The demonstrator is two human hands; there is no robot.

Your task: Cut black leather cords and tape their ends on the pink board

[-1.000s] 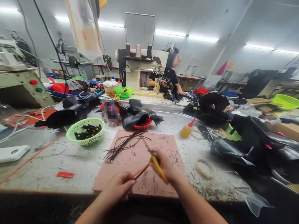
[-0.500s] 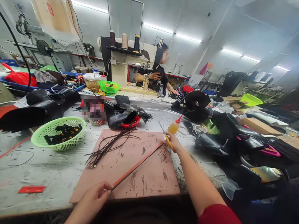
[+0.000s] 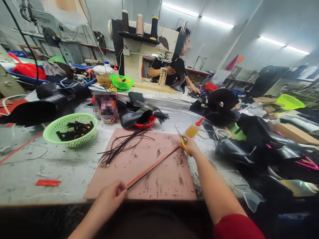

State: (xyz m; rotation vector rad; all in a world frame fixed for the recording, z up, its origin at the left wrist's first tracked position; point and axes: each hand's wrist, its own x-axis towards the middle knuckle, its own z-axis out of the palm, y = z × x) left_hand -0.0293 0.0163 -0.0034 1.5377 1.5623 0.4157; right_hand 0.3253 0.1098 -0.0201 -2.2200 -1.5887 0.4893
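A narrow strip (image 3: 154, 166), reddish along one edge and dark along the other, stretches diagonally over a pinkish board (image 3: 171, 187). My left hand (image 3: 113, 196) is closed in a pinch on its near end. At its far end is my right hand (image 3: 192, 148), closed around yellow-handled scissors (image 3: 184, 146), their blades pointing up and away. The right fingers are also at the strip's tip; their exact hold on it is hidden. On the board's far left part lies a loose bundle of thin dark cords (image 3: 119, 147), touched by neither hand.
A glue bottle (image 3: 193, 128) lies tilted just beyond my right hand. The green basket (image 3: 69, 132) at left holds black pieces. Black leather items (image 3: 236, 149) crowd the right side. Behind stands a sewing machine (image 3: 134, 63), with another person (image 3: 171, 71) beyond it.
The view has tilted and shifted, so the table sits higher and further left-to-right in the picture. Both hands keep their hold, and the strip stays stretched between them.
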